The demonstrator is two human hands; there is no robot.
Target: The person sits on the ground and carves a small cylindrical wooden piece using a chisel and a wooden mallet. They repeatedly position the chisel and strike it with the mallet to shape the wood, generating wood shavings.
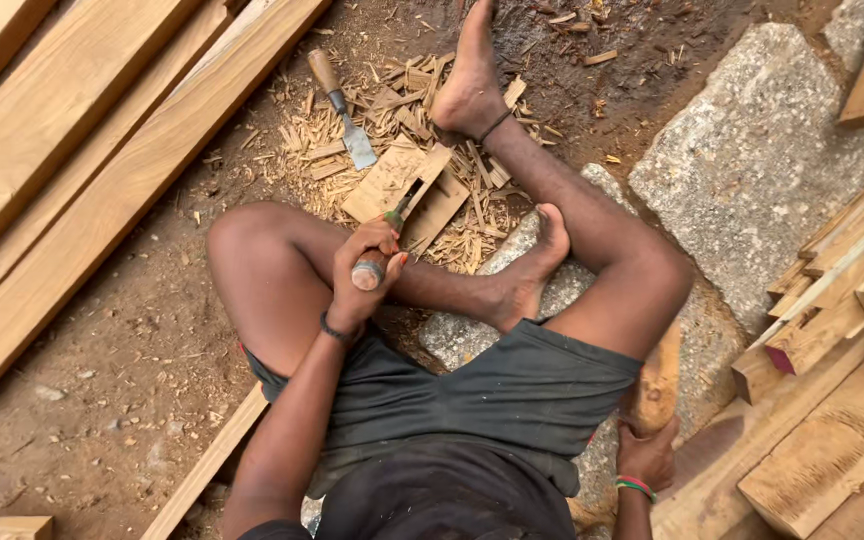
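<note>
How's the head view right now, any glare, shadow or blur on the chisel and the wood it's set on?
Head view: soft, even daylight, no glare. The left hand and its chisel are sharp, as is the small wooden board under the blade; only faint shadows beneath the legs. The right hand, gripping a wooden mallet, sits low in frame, partly hidden by the thigh. Frame edges show mild wide-angle stretch on the planks.

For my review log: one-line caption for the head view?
Seated person's left hand sets a chisel on a small wooden board; right hand grips a wooden mallet.
</note>
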